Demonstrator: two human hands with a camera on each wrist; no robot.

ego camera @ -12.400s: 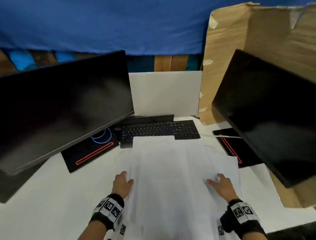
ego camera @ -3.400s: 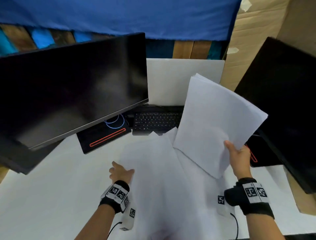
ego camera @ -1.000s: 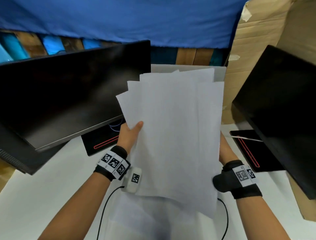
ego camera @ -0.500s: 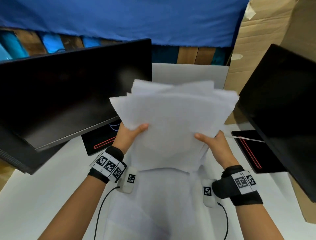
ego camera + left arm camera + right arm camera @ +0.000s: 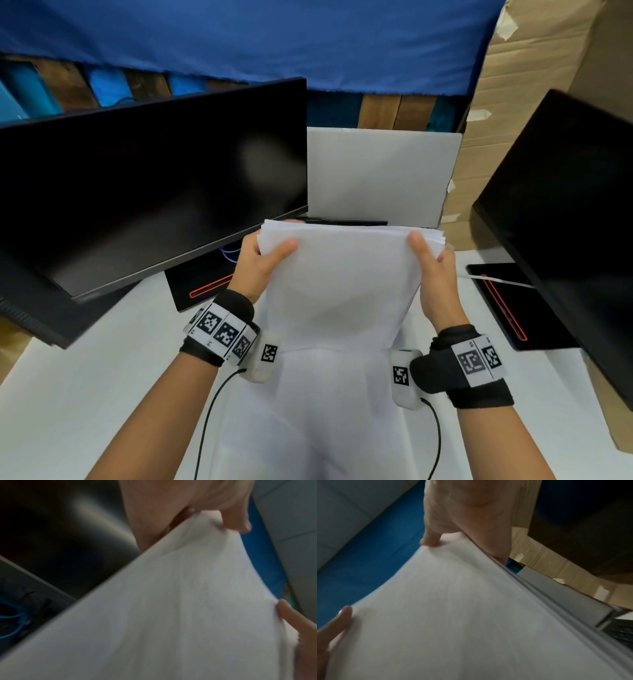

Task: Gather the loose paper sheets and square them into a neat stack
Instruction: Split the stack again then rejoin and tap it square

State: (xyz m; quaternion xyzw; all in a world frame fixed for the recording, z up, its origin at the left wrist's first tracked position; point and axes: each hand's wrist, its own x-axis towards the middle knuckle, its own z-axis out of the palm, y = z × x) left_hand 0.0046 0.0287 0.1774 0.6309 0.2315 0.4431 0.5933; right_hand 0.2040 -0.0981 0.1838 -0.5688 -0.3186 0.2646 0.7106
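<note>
The fanned sheets have dropped into one upright paper stack [image 5: 346,284], left hand [image 5: 260,267] and right hand [image 5: 435,277] pinching its sides, squaring nearly done.

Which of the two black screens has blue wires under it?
The left monitor. Blue wires curl beneath its lower edge, beside the left hand; the right monitor shows none.

The paper stack [image 5: 342,284] hides my fingers behind it; on my left hand [image 5: 257,265] and my right hand [image 5: 436,274] I only see thumbs and palms. It covers the keyboard too, all but a dark strip in the right wrist view. The left monitor [image 5: 147,185] and right monitor [image 5: 568,212] run off the picture's edges. Both wrist views are blurry.
</note>
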